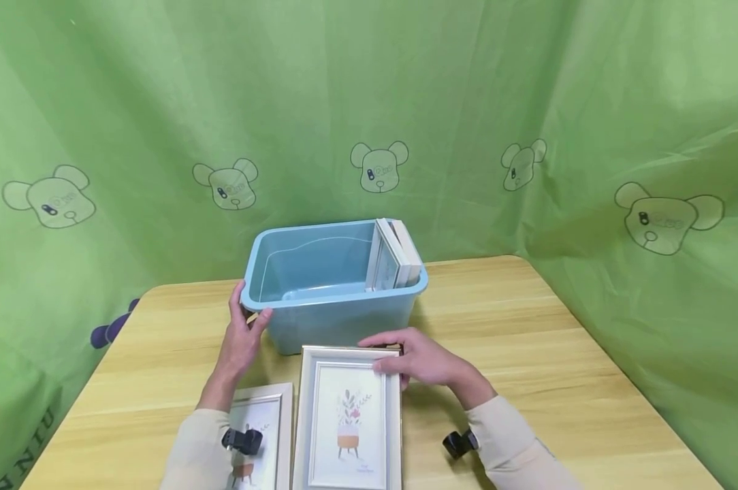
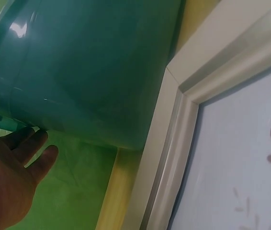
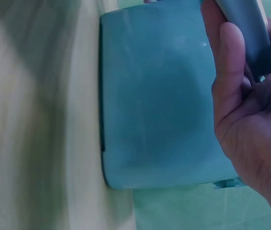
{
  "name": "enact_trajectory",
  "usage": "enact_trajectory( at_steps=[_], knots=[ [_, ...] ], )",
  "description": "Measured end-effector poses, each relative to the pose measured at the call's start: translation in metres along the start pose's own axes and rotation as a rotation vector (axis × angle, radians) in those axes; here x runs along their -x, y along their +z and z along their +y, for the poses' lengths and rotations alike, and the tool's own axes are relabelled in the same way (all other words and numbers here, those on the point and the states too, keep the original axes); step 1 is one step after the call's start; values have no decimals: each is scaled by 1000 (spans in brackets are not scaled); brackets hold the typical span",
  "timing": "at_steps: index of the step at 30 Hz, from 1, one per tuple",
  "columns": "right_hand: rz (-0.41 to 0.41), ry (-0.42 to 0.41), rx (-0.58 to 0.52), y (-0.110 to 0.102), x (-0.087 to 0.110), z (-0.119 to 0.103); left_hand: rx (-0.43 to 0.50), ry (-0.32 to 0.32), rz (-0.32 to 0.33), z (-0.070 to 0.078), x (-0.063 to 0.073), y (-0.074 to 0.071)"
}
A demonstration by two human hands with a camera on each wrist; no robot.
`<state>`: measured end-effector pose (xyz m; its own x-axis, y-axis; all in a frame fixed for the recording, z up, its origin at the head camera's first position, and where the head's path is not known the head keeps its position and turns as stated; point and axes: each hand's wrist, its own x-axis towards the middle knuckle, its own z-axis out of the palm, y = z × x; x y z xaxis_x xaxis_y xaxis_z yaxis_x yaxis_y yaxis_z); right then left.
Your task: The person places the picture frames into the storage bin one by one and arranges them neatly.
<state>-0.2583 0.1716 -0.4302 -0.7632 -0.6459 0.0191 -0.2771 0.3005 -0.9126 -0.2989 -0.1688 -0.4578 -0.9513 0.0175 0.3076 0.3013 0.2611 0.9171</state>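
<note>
My left hand [image 1: 242,344] holds the front left corner of a light blue plastic bin [image 1: 338,323], thumb on the front and fingers along the left side under the rim. In the left wrist view its fingertips [image 2: 47,155] touch the bin. My right hand [image 1: 427,357] grips the upper right corner of a white picture frame [image 1: 304,415] with a potted-plant print, thumb on its face. That frame is in front of the bin; in the right wrist view its edge [image 3: 250,33] sits between thumb and fingers, above the table.
Similar frames [image 1: 386,262] stand on edge inside the bin at its right end. Another plant-print frame [image 1: 285,422] lies left of the held one, partly under my left forearm. Green curtain [image 1: 308,102] surrounds the wooden table [image 1: 498,327]. A purple object [image 1: 111,330] shows past the left edge.
</note>
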Motion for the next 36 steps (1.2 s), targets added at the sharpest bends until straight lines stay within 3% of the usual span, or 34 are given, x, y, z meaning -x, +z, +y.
enact_trajectory(
  at_steps=[6,12,17,20,29,32,36],
  knots=[
    [95,-1,-43,-4,2,-6,16,8,3,0,1,0],
    [148,-8,-72,-5,3,-11,41,-19,-19,15,4,0],
    [215,-26,-86,-10,7,-25,47,-8,-10,-1,-1,-1],
    [278,-48,-81,-13,9,-34,38,-9,0,0,-1,-1],
    [456,-79,-83,-19,8,-60,10,-36,-12,33,8,-5],
    [480,-74,-95,-19,7,-62,8,-38,-24,31,6,-6],
    [512,-83,-108,-21,5,-63,10,-42,-23,16,1,-7]
  ],
)
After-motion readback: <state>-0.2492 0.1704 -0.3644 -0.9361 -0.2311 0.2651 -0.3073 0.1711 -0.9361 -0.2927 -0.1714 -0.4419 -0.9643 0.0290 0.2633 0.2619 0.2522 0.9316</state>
